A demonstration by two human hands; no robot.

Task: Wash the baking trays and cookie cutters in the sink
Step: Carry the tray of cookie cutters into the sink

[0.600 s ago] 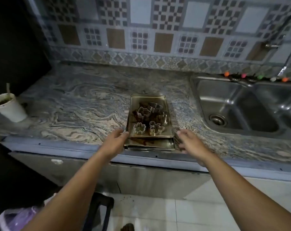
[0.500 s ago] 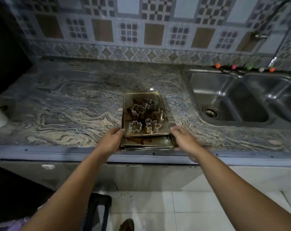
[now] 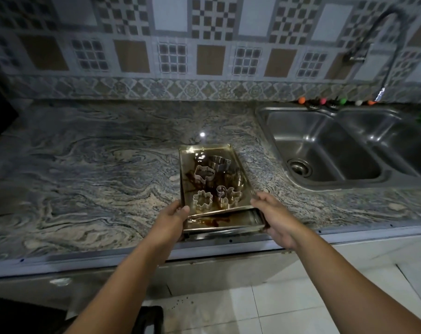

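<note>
A stack of stained metal baking trays (image 3: 187,153) lies at the counter's front edge. Several metal cookie cutters sit in the top tray, among them a flower cutter (image 3: 202,200) and a gingerbread-man cutter (image 3: 228,194). Brown residue smears the top tray and the lower tray (image 3: 219,221) that sticks out beneath it. My left hand (image 3: 172,219) grips the stack's near left corner, thumb over the rim. My right hand (image 3: 273,214) grips the near right corner. The top tray sits slightly askew on the one below.
A double steel sink (image 3: 325,150) with a drain (image 3: 299,167) is set in the counter to the right. A curved faucet (image 3: 383,39) rises behind it, with small coloured knobs (image 3: 322,101) along the back rim. Marbled countertop (image 3: 84,165) stretches left; tiled floor lies below.
Both hands have closed onto the near corners of the tray stack. The view has shifted right, and the white cup at the left has gone out of frame.
</note>
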